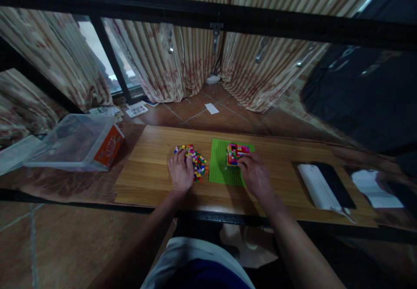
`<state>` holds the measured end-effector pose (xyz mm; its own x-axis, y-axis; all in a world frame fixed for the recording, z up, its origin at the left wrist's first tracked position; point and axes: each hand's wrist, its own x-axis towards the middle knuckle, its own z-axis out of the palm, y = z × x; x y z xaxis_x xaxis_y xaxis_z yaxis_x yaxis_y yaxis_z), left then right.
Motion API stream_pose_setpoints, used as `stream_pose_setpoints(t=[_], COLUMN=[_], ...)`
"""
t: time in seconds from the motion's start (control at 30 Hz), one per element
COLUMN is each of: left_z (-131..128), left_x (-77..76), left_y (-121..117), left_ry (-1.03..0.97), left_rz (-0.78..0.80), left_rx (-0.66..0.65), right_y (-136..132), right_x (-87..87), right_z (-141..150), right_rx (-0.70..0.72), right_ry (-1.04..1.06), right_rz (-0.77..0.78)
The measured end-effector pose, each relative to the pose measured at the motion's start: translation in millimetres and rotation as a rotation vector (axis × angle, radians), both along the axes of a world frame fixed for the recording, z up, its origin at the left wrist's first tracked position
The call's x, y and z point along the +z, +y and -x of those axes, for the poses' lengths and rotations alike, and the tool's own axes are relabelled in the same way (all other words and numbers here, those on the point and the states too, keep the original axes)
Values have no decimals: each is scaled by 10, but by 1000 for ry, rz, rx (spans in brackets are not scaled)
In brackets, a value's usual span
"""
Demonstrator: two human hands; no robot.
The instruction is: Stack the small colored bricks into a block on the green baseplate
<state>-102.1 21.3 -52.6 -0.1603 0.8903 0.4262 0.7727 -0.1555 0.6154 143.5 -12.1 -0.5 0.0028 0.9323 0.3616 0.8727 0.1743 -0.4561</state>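
Observation:
A green baseplate [216,167] lies on the wooden board, bearing a block built of multicoloured toy bricks [235,153]. My right hand [256,174] is at the right front corner of this block, thumb and fingertips pinched together. Whatever is between them, if anything, is too small to make out. To the left of the baseplate, a loose pile of small coloured bricks [199,166] is spread on the wood. My left hand [181,171] rests over the pile's left side, fingers stretched out and covering some bricks.
A clear plastic bin [71,139] with an orange label stands at the left. On the board's right side lie a white power bank-like object [319,187] with a cable and a dark flat slab [337,184]. A crumpled white paper [374,189] is farther right.

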Motion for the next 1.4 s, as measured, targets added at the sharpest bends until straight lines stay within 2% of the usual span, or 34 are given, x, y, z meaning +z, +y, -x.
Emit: stream_pose_setpoints(t=[0.23,0.47,0.83,1.07,1.23,1.4], left_z=[3,13,14,1,-9,-11], left_x=[18,1,-2,-2,18,24], left_y=[-5,1,-12,-4,-2,-9], left_ry=[2,7,10,19,31,29], left_rz=[15,16,1,3,13,7], left_rx=[-6,-13,-15,-6,0,-1], right_y=[26,-19,-90,-74,-224,-473], right_x=[-52,-154,-393,-344,-311,-396], right_z=[-5,22,9,-29,16,291], right_rx=[-56,-107,-83,-73,-118,-125], right_ry=[54,157,55,93,147,219], right_rz=[-25,-119,-227,-216,-268,-265])
